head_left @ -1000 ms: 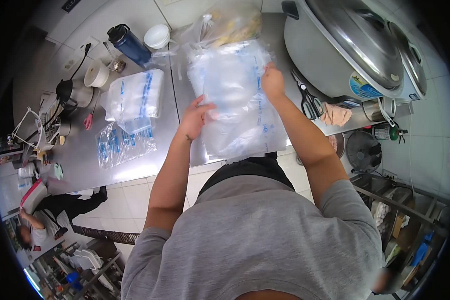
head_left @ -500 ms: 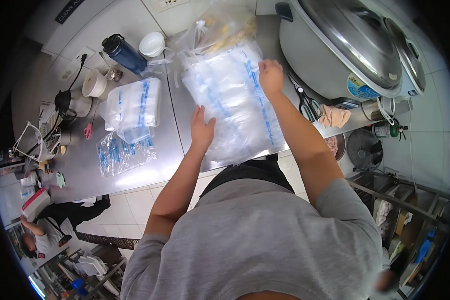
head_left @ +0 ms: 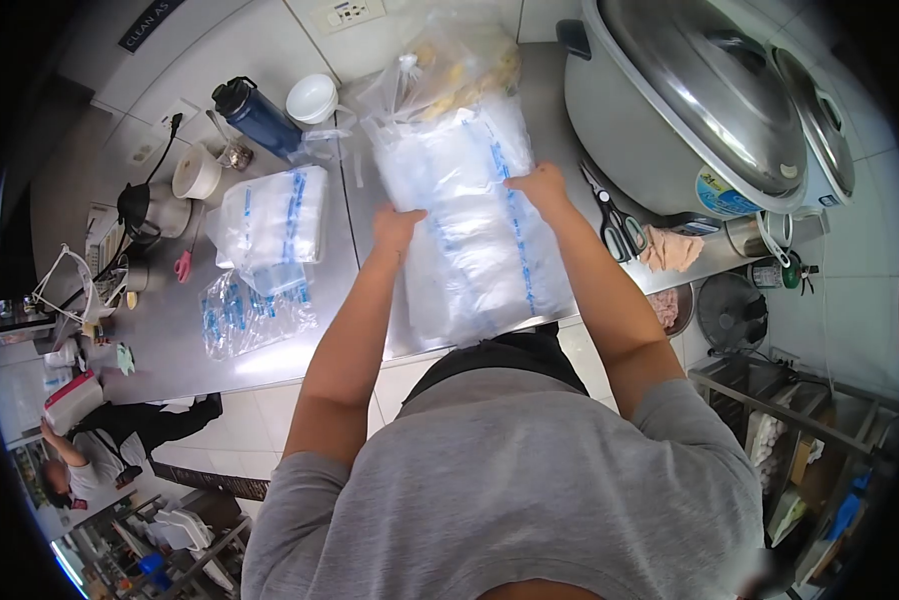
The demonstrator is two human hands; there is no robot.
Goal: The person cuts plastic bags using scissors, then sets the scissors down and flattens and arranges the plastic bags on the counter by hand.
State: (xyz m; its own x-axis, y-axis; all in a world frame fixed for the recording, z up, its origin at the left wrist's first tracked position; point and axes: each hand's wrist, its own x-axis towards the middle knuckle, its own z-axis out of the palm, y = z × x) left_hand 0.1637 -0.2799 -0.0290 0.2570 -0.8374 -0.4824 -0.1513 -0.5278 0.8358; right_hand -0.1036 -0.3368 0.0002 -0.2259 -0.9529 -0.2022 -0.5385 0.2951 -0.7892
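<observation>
A thick stack of clear plastic bags (head_left: 470, 240) with blue print lies on the steel table in front of me. My left hand (head_left: 397, 225) grips its left edge, thumb on top and fingers at the side, partly hidden. My right hand (head_left: 540, 188) grips the right edge, thumb over the blue print. Just behind the stack sits a knotted clear bag (head_left: 460, 70) with yellowish contents. A smaller stack of bags (head_left: 268, 215) lies to the left, with a loose crumpled bag (head_left: 255, 315) in front of it.
Black-handled scissors (head_left: 620, 225), a pinkish cloth (head_left: 672, 248) and a large lidded pot (head_left: 660, 120) are at the right. A blue bottle (head_left: 260, 118), white bowls (head_left: 313, 98) and pink-handled scissors (head_left: 183, 265) stand or lie at the left. Another person (head_left: 85, 465) is at the far left.
My left hand has moved from the top of the stack to its left edge. The right hand has come down along the right edge. The top bags' blue print now shows more clearly than at first.
</observation>
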